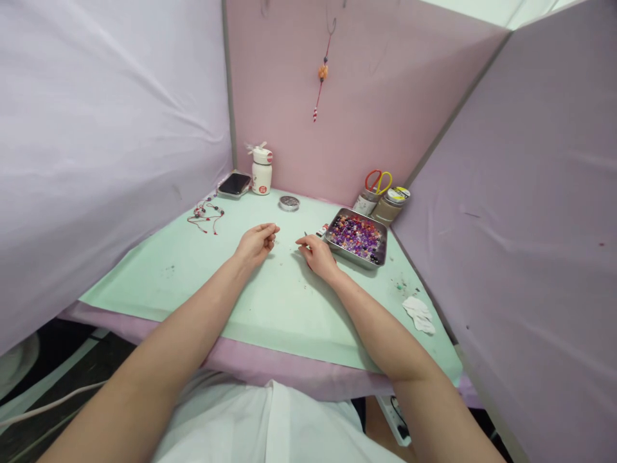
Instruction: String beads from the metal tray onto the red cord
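Note:
My left hand point(257, 245) is closed in a pinch above the green mat, its thumb and forefinger together. Something tiny and whitish seems to show at the fingertips, too small to name. To its right, my right hand point(317, 252) has its fingers curled inward, with a gap between the two hands. A thin dark tip sticks up by its forefinger and a bit of red shows under the palm; what it holds is mostly hidden. Just right of that hand stands a metal tray point(359, 260) of purple, red, orange and dark beads point(357, 236).
Behind the tray are scissors point(378, 182) in a holder and a lidded jar point(391, 204). A round clear case point(289, 203), white bottle point(261, 173), phone point(234, 184) and beaded cords point(207, 213) lie farther back. Crumpled white tissue point(419, 314) sits right; a beaded strand point(322, 72) hangs on the wall.

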A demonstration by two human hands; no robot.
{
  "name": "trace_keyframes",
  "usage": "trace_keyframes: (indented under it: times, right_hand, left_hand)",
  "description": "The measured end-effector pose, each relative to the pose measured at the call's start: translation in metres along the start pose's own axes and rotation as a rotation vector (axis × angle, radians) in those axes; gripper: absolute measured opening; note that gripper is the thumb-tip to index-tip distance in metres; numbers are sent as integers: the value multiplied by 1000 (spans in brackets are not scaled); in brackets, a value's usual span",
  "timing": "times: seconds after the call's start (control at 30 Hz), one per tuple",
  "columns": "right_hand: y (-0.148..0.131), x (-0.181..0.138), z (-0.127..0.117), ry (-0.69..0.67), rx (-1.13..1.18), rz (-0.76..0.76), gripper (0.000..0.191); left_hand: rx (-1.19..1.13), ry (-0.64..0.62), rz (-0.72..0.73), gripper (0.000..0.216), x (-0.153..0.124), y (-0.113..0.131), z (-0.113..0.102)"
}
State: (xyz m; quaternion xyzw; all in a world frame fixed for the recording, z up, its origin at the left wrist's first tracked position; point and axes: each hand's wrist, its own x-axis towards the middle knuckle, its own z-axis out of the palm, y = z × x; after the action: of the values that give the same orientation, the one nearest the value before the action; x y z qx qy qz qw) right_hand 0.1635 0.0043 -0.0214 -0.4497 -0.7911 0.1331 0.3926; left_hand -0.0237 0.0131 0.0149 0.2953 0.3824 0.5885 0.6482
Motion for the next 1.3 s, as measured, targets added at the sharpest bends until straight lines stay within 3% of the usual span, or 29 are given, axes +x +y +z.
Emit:
trace_keyframes:
  times: [0.17, 0.43, 0.57, 0.7, 0.77, 0.97, 1.3]
  right_hand:
    - [-21, -2, 8, -251, 6, -141, 13]
    - [-28, -6, 22, -295, -84, -138, 16]
    - [-24, -3, 16, -200, -21, -99, 14]
    - [-14, 2, -3, 158, 184, 112, 12]
    - [-8, 4, -9, 249, 356, 230, 15]
    - [-7, 4, -2, 111, 893, 436, 29]
    - [-26, 3, -5, 85, 1110, 528, 32]
  left_hand:
    - [-28, 31, 1, 6, -1, 4, 1]
    - [33, -28, -7, 10, -4, -3, 2]
    - [96, -91, -9, 16, -4, -5, 1]
    - [251, -243, -98, 25, -9, -8, 4]
    - [315, -327, -151, 27, -13, -10, 5]
    - [366, -392, -173, 26, -19, -11, 6]
    - [377, -392, -217, 26, -18, -13, 5]
